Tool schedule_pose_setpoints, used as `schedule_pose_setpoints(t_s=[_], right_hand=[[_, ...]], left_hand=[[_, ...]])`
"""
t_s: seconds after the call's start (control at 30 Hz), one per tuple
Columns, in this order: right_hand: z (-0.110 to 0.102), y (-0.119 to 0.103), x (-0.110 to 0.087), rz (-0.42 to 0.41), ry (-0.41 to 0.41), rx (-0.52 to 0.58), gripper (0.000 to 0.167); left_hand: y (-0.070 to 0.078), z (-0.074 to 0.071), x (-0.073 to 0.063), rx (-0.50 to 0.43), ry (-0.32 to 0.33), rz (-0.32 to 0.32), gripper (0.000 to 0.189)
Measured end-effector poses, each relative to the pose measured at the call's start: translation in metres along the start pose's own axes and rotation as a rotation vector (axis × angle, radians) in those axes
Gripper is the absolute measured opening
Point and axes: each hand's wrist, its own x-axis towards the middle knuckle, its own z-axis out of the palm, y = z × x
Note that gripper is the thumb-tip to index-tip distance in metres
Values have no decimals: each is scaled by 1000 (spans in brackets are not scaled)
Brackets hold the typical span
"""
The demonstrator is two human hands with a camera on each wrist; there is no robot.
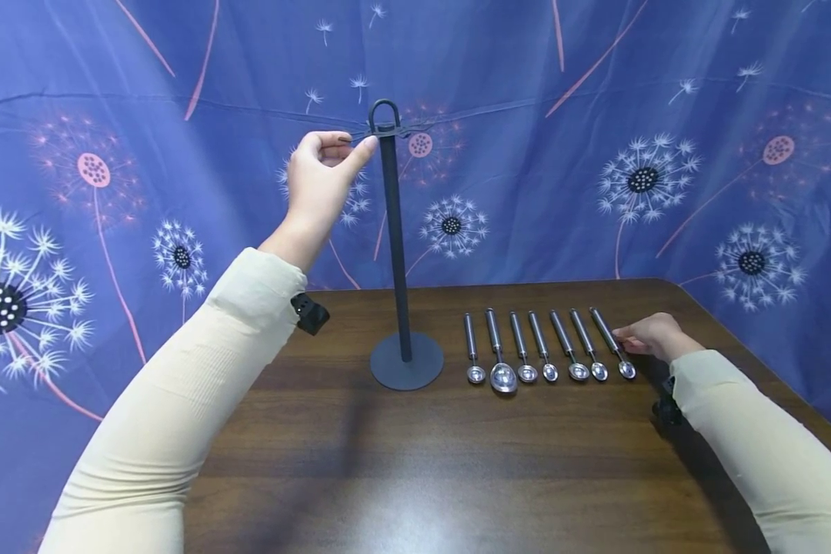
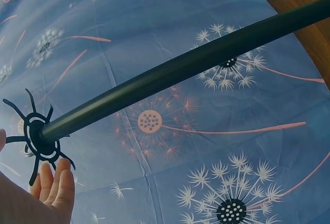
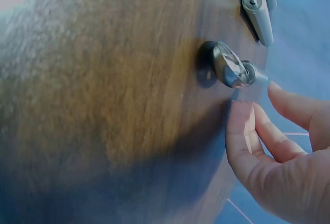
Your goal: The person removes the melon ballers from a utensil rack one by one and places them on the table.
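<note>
A black stand rises from a round base, with a looped top and a ring of curved hooks. My left hand is raised at its top, thumb and fingertips holding the hook ring from the left. Several steel spoons with tubular handles lie in a row right of the stand. At the rightmost spoon, my right hand reaches in, its fingertips beside the handle. In the right wrist view the thumb is close to that spoon's handle, the other fingers lower and bent loosely.
The brown wooden table ends at a back edge just behind the spoons. A blue curtain with dandelion prints hangs behind it. One larger spoon stands out in the row. Wrist cameras are strapped on both arms.
</note>
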Motion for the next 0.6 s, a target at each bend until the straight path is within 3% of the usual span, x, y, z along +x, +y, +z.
schedule_pose_setpoints(t_s=[0.17,0.4,0.6], right_hand=[[0,-7,-4,-23,46,6,19],[6,-16,-9,-62,34,18,26],[10,-28,-13,-110,23,93,13]], left_hand=[[1,-1,0,-8,-7,-29,51],[0,0,2,-11,-8,-53,51],[1,1,3,-31,-18,-44,51]])
